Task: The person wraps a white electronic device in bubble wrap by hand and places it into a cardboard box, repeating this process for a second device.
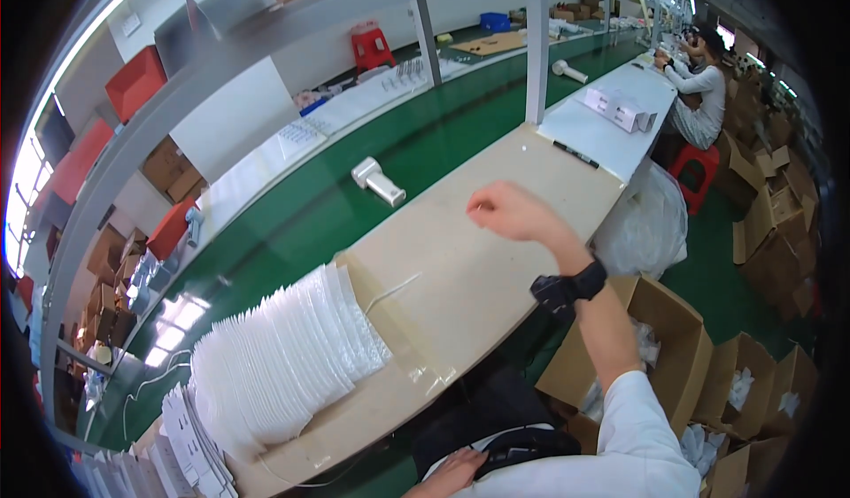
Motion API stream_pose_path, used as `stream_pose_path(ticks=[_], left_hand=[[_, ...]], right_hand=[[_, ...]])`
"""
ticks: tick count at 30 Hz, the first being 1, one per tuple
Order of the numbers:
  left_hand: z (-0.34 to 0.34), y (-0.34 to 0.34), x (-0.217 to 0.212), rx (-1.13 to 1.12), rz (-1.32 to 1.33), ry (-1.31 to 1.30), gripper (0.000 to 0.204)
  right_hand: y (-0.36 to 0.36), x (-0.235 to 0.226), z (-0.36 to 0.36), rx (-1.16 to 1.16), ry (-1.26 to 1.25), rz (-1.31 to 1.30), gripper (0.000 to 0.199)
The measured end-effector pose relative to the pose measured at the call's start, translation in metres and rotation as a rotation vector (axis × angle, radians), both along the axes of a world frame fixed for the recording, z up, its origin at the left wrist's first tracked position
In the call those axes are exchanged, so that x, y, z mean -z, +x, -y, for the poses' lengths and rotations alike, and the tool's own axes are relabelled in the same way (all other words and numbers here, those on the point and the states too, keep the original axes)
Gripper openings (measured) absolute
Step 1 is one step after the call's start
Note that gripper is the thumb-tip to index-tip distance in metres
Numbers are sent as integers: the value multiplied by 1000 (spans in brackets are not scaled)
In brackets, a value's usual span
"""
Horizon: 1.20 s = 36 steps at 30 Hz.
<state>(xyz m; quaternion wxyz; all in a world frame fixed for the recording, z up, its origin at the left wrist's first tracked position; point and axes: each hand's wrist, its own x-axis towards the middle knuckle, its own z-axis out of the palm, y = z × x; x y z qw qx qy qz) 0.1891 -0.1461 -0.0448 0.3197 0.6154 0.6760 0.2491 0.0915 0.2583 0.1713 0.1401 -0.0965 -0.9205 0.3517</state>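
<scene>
My right hand (509, 210), with a black band (568, 287) on its wrist, hovers over the beige tabletop (443, 290). Its fingers are curled in, thumb against the forefinger; anything inside them is too small or hidden to make out. Low in the view, my left hand (456, 471) rests flat at my lap beside a black item (518, 449), fingers stretched out. A long row of white bubble-wrap sleeves (274, 356) stands packed on the table's left part. Beyond the table edge, a white handheld device with a round head (378, 182) lies on the green belt (292, 206).
Folded white printed cartons (186, 445) stand at the lower left. A black marker (575, 154) and white boxes (620, 108) lie farther right. A grey post (535, 46) rises behind the table. Open cardboard boxes (682, 330) crowd the right side. A co-worker (699, 91) sits at the far right.
</scene>
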Motion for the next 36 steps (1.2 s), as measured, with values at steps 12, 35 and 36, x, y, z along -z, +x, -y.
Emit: stream_pose_path(ticks=[12,35,36], left_hand=[[-26,-121,-195,-129,-302,122,28],[-19,-284,-110,-962,-733,85,18],[-18,-285,-107,-968,-727,84,18]], right_hand=[[-123,80,26,117,-115,471,20],[-252,101,80,136,-342,-258,39],[-231,88,84,84,-638,-192,38]])
